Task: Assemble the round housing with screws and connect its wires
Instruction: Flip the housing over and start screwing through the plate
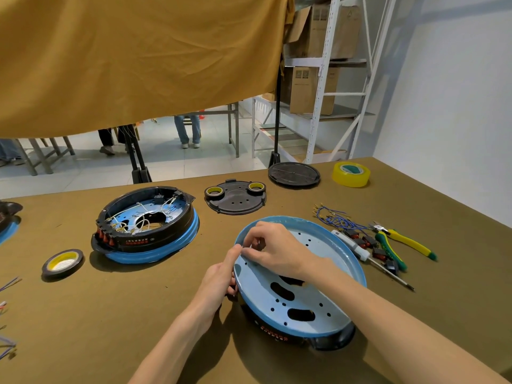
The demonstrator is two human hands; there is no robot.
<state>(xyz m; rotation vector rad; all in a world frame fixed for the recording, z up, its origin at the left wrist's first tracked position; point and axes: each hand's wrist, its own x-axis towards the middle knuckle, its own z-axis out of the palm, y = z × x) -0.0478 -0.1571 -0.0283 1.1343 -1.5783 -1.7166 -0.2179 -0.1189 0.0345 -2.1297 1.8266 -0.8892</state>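
Now we work at the brown-covered table (116, 314), where the round blue-and-black housing (318, 297) lies near its front edge, blue perforated plate facing up. Our left hand (219, 278) grips the housing's left rim, fingers curled under the edge. Our right hand (273, 249) reaches over the plate with fingertips pinched together near the far-left rim; what they pinch is too small to tell. Left of the housing sits a second round housing with white wires (145, 223). Right of it lie yellow-and-green pliers (401, 242), a white-handled screwdriver (357, 248) and loose blue wires (335, 217).
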